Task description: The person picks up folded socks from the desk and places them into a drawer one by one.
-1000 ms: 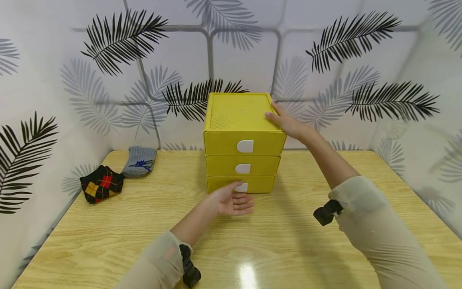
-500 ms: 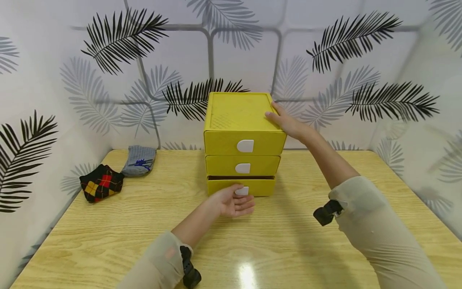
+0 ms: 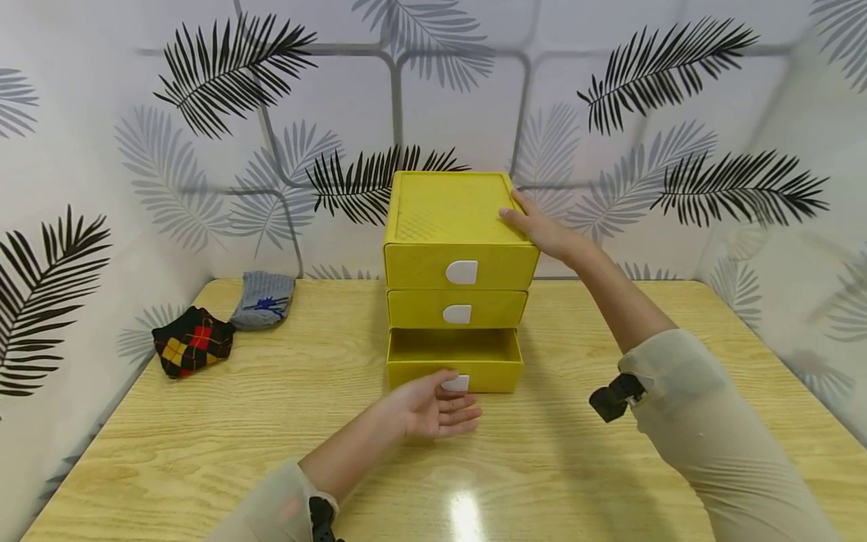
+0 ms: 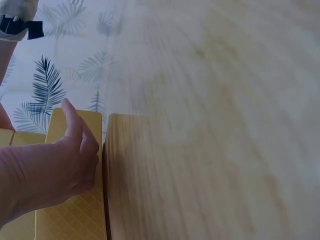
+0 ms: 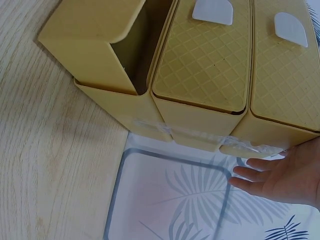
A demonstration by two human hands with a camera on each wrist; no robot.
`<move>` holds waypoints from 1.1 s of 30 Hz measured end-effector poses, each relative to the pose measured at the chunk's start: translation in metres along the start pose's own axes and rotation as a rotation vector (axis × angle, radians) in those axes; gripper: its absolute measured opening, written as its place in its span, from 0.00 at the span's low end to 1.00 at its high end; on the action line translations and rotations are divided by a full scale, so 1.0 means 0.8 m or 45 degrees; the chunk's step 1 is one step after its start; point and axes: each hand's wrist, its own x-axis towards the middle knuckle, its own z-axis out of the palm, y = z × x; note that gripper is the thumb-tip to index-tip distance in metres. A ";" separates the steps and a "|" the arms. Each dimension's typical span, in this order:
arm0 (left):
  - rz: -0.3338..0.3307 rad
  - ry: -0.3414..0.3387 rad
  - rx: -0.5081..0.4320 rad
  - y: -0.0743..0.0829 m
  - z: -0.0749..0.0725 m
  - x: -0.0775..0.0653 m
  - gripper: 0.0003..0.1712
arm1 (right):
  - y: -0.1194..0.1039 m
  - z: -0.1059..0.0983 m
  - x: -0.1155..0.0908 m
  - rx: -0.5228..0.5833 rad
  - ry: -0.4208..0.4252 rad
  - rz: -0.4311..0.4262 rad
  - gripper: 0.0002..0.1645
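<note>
The left hand [image 3: 428, 410] holds the white tab [image 3: 457, 383] of the bottom drawer [image 3: 493, 376], thumb over the tab, index finger just beneath it, and the remaining fingers extended below, in front of the drawer face. The bottom drawer stands partly drawn out of the yellow drawer unit [image 3: 450, 214], exposing its yellow interior; the middle drawer [image 3: 413, 309] and the top drawer [image 3: 413, 267] sit flush, each with a similar tab. The right hand [image 3: 540, 228] rests on the upper right edge of the unit, thumb lying on the top panel, fingers straight and slightly spread along the side. In the right wrist view, a wrinkled clear strip [image 5: 252, 145] runs on the side of the unit near those fingers. The unit stands upright at the far side of a wood-grain table [image 3: 237, 429], which shows a bright light reflection near its front. At the far left of the table, a black, red and yellow argyle fabric piece [image 3: 192, 342] lies just beside a grey fabric piece [image 3: 266, 301] with blue marks. A white wall covering [image 3: 460, 120], printed with black and grey leaves and grey lines, encloses the rear and both sides. Both forearms carry pale sleeves [image 3: 718, 429] and black wrist devices [image 3: 612, 399].
</note>
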 end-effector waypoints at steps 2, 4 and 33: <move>0.001 -0.011 0.025 -0.004 0.000 -0.004 0.22 | 0.000 0.000 0.000 0.003 0.001 -0.002 0.40; -0.003 -0.017 0.036 -0.007 0.000 -0.008 0.23 | 0.000 0.000 0.001 0.005 -0.002 -0.001 0.40; -0.097 -0.125 0.007 -0.048 0.000 -0.045 0.27 | -0.001 0.000 -0.002 0.004 -0.010 0.018 0.41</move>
